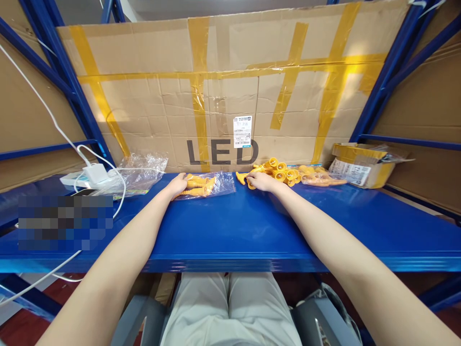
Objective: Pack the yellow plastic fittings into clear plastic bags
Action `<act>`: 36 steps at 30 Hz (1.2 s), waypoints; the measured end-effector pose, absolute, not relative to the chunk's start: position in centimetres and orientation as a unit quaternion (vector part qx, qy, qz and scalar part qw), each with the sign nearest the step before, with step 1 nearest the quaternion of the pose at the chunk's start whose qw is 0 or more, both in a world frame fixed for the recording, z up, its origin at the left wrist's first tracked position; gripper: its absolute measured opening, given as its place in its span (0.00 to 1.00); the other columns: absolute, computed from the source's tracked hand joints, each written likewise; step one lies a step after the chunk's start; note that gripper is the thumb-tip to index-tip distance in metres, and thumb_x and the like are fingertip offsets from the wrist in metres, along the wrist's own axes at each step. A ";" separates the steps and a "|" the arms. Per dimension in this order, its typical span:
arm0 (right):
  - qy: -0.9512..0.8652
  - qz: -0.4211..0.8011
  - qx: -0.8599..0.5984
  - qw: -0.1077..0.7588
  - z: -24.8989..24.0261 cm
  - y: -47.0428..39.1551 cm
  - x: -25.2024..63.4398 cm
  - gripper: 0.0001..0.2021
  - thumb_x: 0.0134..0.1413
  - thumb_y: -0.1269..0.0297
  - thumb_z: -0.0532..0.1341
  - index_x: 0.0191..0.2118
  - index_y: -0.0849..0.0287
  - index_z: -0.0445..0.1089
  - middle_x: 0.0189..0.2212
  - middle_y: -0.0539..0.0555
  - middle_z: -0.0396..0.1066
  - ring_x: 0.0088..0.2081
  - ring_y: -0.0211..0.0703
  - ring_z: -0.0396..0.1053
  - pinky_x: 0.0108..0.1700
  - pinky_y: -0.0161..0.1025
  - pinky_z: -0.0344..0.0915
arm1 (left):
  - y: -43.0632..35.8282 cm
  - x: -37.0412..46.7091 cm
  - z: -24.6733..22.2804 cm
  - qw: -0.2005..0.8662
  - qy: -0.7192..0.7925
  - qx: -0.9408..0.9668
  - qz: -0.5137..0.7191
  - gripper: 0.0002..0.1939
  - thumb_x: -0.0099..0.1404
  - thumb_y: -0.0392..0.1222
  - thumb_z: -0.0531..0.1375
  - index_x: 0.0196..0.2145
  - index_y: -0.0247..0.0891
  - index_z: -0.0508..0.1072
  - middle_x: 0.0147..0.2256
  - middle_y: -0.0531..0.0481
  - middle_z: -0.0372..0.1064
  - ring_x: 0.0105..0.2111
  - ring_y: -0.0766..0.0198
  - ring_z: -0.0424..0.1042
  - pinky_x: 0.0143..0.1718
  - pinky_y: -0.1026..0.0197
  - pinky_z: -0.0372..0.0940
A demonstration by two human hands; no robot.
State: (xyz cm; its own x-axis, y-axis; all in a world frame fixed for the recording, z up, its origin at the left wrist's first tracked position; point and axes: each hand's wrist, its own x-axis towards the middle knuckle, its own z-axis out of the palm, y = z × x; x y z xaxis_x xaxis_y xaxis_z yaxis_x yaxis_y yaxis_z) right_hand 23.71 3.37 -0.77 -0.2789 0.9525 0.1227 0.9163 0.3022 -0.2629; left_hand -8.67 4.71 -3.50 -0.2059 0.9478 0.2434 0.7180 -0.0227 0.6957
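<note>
My left hand (178, 185) is closed on the left end of a clear plastic bag (226, 182) that lies flat on the blue shelf. Inside the bag are a few orange-yellow plastic pieces (196, 182) with ridged stems and flared ends. My right hand (261, 181) is at the left side of a heap of loose yellow plastic pieces (281, 171) with round, cup-like ends. Its fingers are closed on one yellow piece (240, 178) with a flared end, which pokes out to the left; part of it is hidden by the fingers.
Right of the heap lies a filled clear bag (320, 178), then an open cardboard box (363, 166). On the left are crumpled clear bags (140, 168), a white charger (96, 173) and looping white cables. A cardboard sheet (162, 110) stands behind the blue shelf (230, 230).
</note>
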 end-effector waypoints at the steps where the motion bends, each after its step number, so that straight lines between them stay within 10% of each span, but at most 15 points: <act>1: -0.793 0.066 -0.594 0.121 -0.7 3.2 23.6 0.20 0.61 0.62 0.51 0.55 0.63 0.68 0.56 0.61 0.68 0.55 0.52 0.66 0.56 0.42 0.61 | 4.8 -8.7 -3.5 0.150 0.683 0.611 0.370 0.24 0.65 0.37 0.52 0.58 0.33 0.65 0.60 0.39 0.62 0.60 0.52 0.61 0.60 0.54 0.55; 8: -0.764 0.021 -0.631 0.130 -0.8 2.7 23.5 0.21 0.50 0.67 0.60 0.52 0.61 0.67 0.50 0.62 0.71 0.51 0.54 0.70 0.48 0.41 0.65 | 4.7 -8.8 -3.5 0.142 0.688 0.615 0.358 0.25 0.65 0.37 0.52 0.59 0.32 0.64 0.60 0.38 0.61 0.59 0.52 0.62 0.60 0.54 0.56; 21: -0.554 0.155 -0.591 0.565 -1.1 5.9 24.6 0.14 0.46 0.61 0.63 0.39 0.60 0.63 0.34 0.53 0.69 0.35 0.42 0.68 0.38 0.38 0.65 | 4.7 -8.8 -3.6 0.165 0.683 0.606 0.372 0.24 0.65 0.38 0.52 0.59 0.34 0.64 0.61 0.40 0.60 0.60 0.53 0.60 0.61 0.55 0.54; 29: -0.615 0.077 -0.548 0.562 0.5 4.2 24.5 0.19 0.60 0.58 0.53 0.55 0.59 0.57 0.51 0.61 0.68 0.49 0.44 0.67 0.46 0.37 0.65 | 4.8 -8.9 -3.7 0.183 0.670 0.596 0.403 0.23 0.63 0.38 0.54 0.56 0.35 0.67 0.60 0.39 0.61 0.60 0.52 0.62 0.60 0.55 0.54; 36: -0.715 0.280 -0.512 0.385 0.7 2.0 22.9 0.11 0.60 0.59 0.58 0.44 0.61 0.62 0.37 0.58 0.75 0.22 0.35 0.68 0.25 0.34 0.67 | 4.4 -8.6 -3.5 0.197 0.666 0.597 0.402 0.24 0.64 0.36 0.53 0.58 0.32 0.65 0.60 0.38 0.60 0.60 0.53 0.61 0.60 0.56 0.54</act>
State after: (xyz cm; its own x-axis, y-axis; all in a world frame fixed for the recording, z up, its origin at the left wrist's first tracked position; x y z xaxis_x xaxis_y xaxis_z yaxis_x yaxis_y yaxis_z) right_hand 22.87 2.01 0.68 -0.1791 0.9476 0.2646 0.5158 0.3194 -0.7949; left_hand -8.58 4.39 -3.48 -0.2097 0.9533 0.2174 0.6363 -0.0358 0.7706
